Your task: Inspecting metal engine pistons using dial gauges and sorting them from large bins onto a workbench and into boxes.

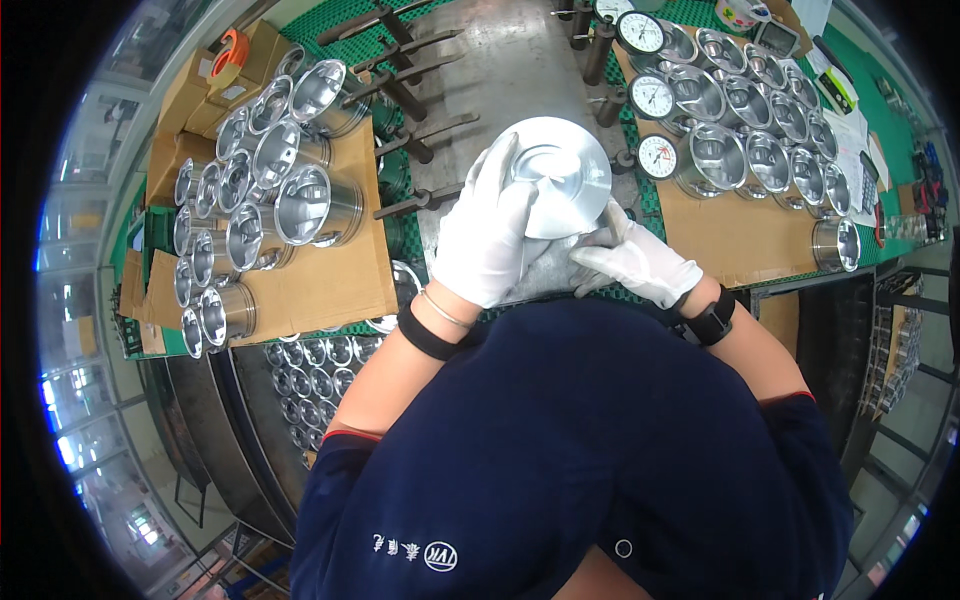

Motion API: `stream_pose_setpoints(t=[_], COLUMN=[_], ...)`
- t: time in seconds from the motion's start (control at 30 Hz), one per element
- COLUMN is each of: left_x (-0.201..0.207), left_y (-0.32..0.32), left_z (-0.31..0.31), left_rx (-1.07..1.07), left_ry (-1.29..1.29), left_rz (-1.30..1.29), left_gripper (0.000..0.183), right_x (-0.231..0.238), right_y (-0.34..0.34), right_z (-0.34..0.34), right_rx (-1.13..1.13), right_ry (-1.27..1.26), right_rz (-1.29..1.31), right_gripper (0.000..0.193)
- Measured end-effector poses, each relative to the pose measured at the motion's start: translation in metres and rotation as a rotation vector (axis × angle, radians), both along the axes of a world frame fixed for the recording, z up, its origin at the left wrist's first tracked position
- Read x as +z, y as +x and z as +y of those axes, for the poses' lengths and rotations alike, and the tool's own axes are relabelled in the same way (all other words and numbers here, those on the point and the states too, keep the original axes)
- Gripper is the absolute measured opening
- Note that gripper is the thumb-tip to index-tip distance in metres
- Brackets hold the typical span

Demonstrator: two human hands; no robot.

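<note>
A shiny silver metal piston (575, 205) is held over the steel bench plate, its round end with concentric rings turned up towards me. My left hand (485, 230), in a white glove, is closed round its left side, with the thumb lying on the round face. At its lower right edge is my right hand (640, 262), also gloved in white, with the fingers curled and bearing on the rim. The underside of the piston and some of my fingertips are hidden.
Many silver pistons stand on cardboard at left (375, 270) and right (740, 240). Dark metal stands with arms (425, 140) line the steel plate (500, 65); white dial gauges (652, 97) stand at its right. More pistons (315, 380) lie below the bench at left.
</note>
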State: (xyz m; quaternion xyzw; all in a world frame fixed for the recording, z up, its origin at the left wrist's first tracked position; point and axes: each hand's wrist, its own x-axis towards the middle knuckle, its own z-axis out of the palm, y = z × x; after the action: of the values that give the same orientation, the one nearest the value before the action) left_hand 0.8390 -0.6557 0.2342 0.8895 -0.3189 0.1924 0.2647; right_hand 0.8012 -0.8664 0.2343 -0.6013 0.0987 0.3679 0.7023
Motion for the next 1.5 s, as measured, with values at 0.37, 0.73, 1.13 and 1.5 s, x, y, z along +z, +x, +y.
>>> stream_pose_setpoints(t=[0.37,0.73,1.13,1.5], left_x=[-0.002,-0.008,-0.005,-0.004], left_y=[0.016,0.018,0.018,0.016], left_z=[-0.007,-0.007,-0.011,-0.012], left_rx=[-0.002,-0.031,0.012,0.022], left_ry=[-0.063,-0.141,-0.102,-0.1], left_rz=[0.027,0.063,0.002,0.028], left_gripper=[0.059,0.06,0.061,0.063], right_x=[-0.012,-0.012,-0.016,-0.013], right_y=[0.009,0.01,0.012,0.015], right_z=[-0.006,-0.002,-0.002,-0.002], right_rx=[0.036,0.004,0.047,0.043], right_ry=[-0.12,-0.156,-0.242,-0.265], right_rz=[-0.082,-0.268,-0.289,-0.207], right_gripper=[0.096,0.102,0.1,0.093])
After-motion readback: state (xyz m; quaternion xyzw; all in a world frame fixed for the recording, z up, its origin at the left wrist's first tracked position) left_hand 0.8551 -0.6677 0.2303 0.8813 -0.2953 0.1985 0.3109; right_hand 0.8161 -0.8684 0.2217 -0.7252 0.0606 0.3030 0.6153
